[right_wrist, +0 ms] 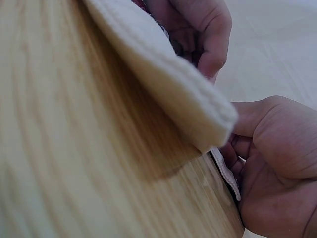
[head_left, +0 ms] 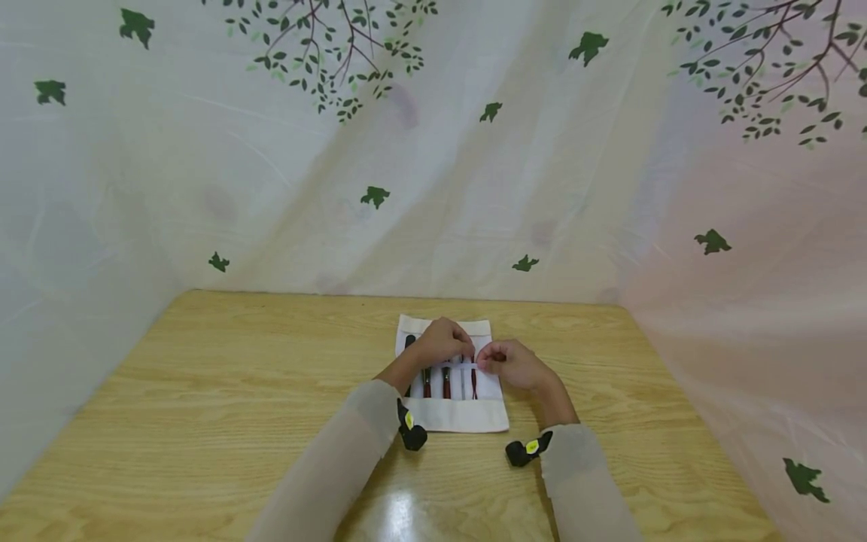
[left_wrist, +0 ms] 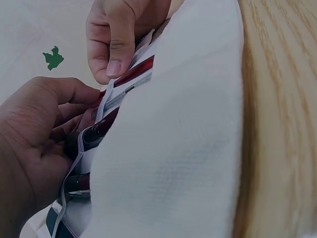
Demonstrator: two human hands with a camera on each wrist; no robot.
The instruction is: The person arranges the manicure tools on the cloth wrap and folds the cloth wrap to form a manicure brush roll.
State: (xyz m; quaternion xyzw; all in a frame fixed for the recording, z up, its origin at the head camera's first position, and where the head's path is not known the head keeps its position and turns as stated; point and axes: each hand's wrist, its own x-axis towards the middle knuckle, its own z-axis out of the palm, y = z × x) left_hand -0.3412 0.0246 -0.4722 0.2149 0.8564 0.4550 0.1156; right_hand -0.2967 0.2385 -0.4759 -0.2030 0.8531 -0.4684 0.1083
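Note:
A white cloth tool roll (head_left: 457,416) lies unfolded on the table, with several slim tools standing in its lower pocket. Across them runs a white elastic band (left_wrist: 104,101). My left hand (head_left: 442,342) reaches over the roll and pinches the upper end of a thin red-handled tool (left_wrist: 134,72) beside the band. At the roll's right edge, my right hand (head_left: 518,365) pinches the elastic band between thumb and fingers. Further left are dark red handles (head_left: 446,385) and a black-handled tool (head_left: 409,342). The pocket hides the tools' lower ends.
The wooden table (head_left: 203,421) extends around the roll on all sides. A pale curtain (head_left: 433,248) with leaf prints hangs behind and beside it. Black wrist cameras (head_left: 411,433) sit on both sleeves, near the roll's front edge.

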